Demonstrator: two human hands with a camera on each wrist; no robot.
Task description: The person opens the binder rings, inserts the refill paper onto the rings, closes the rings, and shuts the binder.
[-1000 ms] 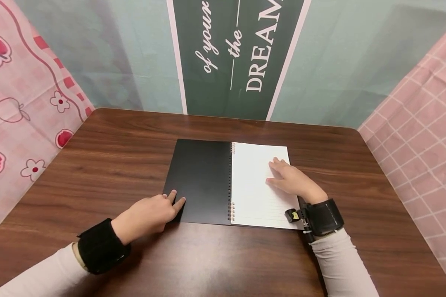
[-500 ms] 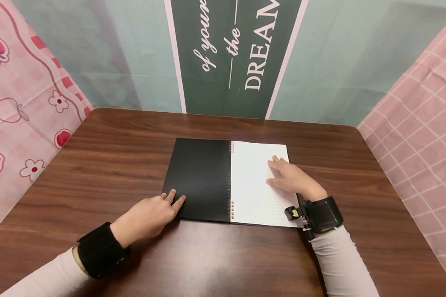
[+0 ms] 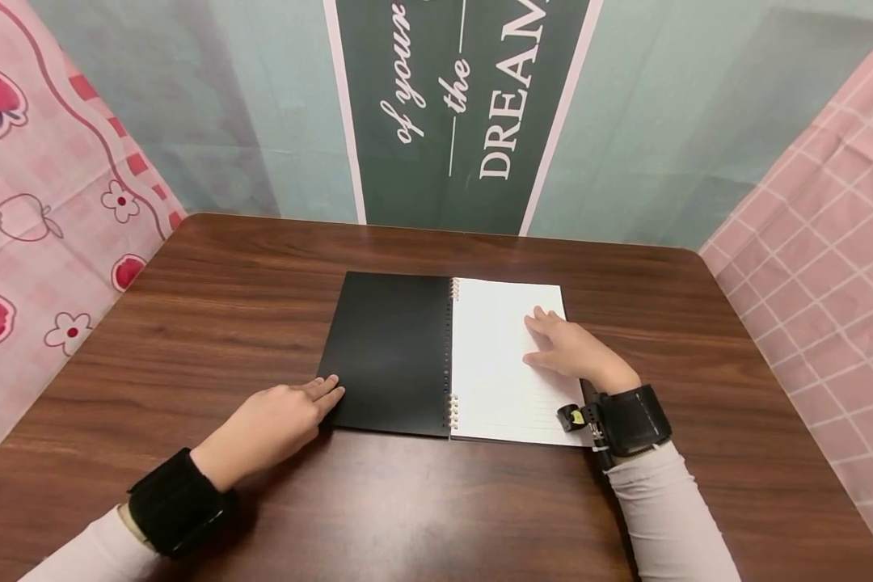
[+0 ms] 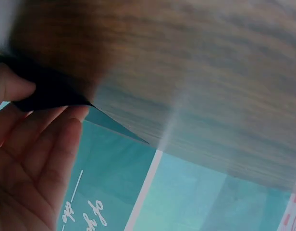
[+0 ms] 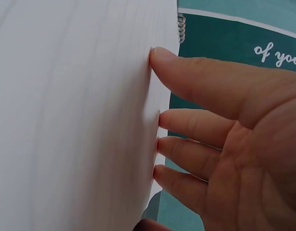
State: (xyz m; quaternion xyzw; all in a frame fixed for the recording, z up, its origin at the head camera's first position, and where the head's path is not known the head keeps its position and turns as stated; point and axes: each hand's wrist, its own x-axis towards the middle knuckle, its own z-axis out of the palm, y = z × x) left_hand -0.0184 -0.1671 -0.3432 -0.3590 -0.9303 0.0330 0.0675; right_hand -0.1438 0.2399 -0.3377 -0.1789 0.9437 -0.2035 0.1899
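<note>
A spiral notebook lies open on the brown table, with its black cover [image 3: 393, 347] on the left and a white lined page [image 3: 487, 347] on the right. At the cover's lower left corner, my left hand [image 3: 276, 420] holds the edge, fingers on top. In the left wrist view the thumb [image 4: 16, 86] is on the underside of the black cover [image 4: 54, 91], which sits between it and the fingers. My right hand [image 3: 571, 347] rests on the page. Its spread fingertips and thumb touch the paper in the right wrist view, holding nothing.
The wood-grain table [image 3: 262, 275] extends around the notebook. Behind it hangs a teal backdrop [image 3: 647, 129] with a dark lettered panel [image 3: 473, 105]. Pink patterned cloths stand along the left and right sides. A black band [image 3: 182, 501] wraps the left wrist, another [image 3: 633, 420] the right.
My left hand has drawn back slightly toward the lower left, and its spread fingers have come together at the cover's corner. The right hand and the notebook have stayed nearly still.
</note>
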